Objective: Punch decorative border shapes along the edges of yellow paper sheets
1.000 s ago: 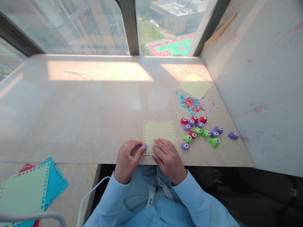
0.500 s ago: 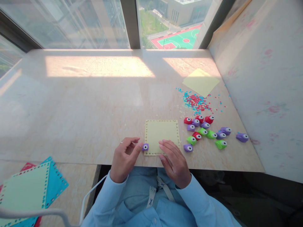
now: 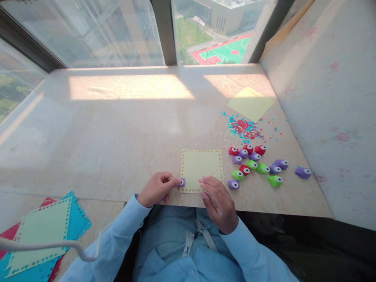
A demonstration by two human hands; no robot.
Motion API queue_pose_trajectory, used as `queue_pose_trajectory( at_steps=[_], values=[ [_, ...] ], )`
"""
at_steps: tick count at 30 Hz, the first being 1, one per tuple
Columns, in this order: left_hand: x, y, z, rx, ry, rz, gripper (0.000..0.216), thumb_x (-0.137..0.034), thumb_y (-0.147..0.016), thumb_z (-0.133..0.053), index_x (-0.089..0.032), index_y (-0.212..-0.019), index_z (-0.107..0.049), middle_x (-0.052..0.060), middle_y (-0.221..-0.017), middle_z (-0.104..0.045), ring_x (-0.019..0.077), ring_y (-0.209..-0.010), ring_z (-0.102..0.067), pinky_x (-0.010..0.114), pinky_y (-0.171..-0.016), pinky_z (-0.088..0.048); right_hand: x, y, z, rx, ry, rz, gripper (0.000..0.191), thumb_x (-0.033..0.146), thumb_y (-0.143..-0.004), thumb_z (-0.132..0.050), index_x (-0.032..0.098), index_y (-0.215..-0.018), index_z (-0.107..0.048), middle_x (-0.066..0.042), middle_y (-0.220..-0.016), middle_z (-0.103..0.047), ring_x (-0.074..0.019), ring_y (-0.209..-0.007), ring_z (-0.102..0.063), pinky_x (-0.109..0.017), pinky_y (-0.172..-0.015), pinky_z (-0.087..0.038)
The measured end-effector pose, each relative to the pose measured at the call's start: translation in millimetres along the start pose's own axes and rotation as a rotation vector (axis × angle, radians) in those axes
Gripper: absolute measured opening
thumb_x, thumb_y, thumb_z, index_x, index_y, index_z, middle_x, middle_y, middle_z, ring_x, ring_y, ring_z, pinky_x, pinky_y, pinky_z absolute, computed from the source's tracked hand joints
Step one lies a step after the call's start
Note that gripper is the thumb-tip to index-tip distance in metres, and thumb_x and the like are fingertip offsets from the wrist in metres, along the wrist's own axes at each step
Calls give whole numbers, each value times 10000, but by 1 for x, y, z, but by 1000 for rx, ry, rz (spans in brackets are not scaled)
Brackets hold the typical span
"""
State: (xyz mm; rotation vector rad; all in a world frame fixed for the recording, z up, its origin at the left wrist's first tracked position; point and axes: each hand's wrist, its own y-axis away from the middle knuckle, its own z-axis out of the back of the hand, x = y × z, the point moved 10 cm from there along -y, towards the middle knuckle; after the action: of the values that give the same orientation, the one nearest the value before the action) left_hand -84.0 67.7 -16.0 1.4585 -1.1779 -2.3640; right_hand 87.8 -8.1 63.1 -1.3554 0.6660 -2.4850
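Note:
A pale yellow sheet of paper [image 3: 202, 166] with small holes punched along its edges lies near the table's front edge. On its lower left edge sits a small purple craft punch [image 3: 182, 182]. My left hand [image 3: 158, 187] grips this punch from the left, thumb and fingers closed together and partly covering it. Over the sheet's lower right part is my right hand [image 3: 219, 199], its fingers stretched out and the fingertips on or just above the paper; beneath the palm the sheet's corner is hidden.
Several purple, red and green craft punches [image 3: 252, 165] stand right of the sheet. Behind them lie scattered red and blue paper bits [image 3: 243, 128] and another yellow sheet [image 3: 251, 103]. Punched colored sheets [image 3: 44, 223] are stacked at lower left, with a white cable [image 3: 67, 244] passing over them.
My left hand has turned and closed its fingers on the purple punch, which it was only beside before. The right hand stays nearly in place. The view has shifted slightly.

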Motion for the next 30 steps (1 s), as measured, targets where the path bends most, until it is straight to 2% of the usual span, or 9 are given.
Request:
queue_pose_trajectory(
  at_steps=[8, 17, 30],
  values=[
    [-1, 0, 2, -18, -10, 13, 425, -560, -714, -662, -218, -580, -449, -66, -331, -464, 85, -262, -388, 176, -282, -253, 0, 1, 3, -25, -11, 14, 324, 69, -900, -537, 203, -1180, -631, -100, -1101, -724, -226, -1096, -658, -482, -1012, -524],
    [-2, -2, 0, -3, 63, -23, 478, -594, -681, -679, -210, -564, -419, -87, -393, -440, 111, -311, -507, 186, -294, -345, -1, 0, 9, -66, -39, -5, 274, 95, -911, -532, 203, -1120, -673, -88, -1050, -740, -217, -1055, -675, -445, -996, -535],
    [-3, -6, 3, -37, 48, -79, 482, -556, -660, -727, -220, -544, -402, -76, -308, -436, 82, -255, -393, 167, -271, -237, 0, 2, 11, -85, -64, 21, 273, 52, -894, -555, 195, -1098, -667, -89, -1024, -738, -215, -1037, -676, -435, -984, -538]
  ],
)
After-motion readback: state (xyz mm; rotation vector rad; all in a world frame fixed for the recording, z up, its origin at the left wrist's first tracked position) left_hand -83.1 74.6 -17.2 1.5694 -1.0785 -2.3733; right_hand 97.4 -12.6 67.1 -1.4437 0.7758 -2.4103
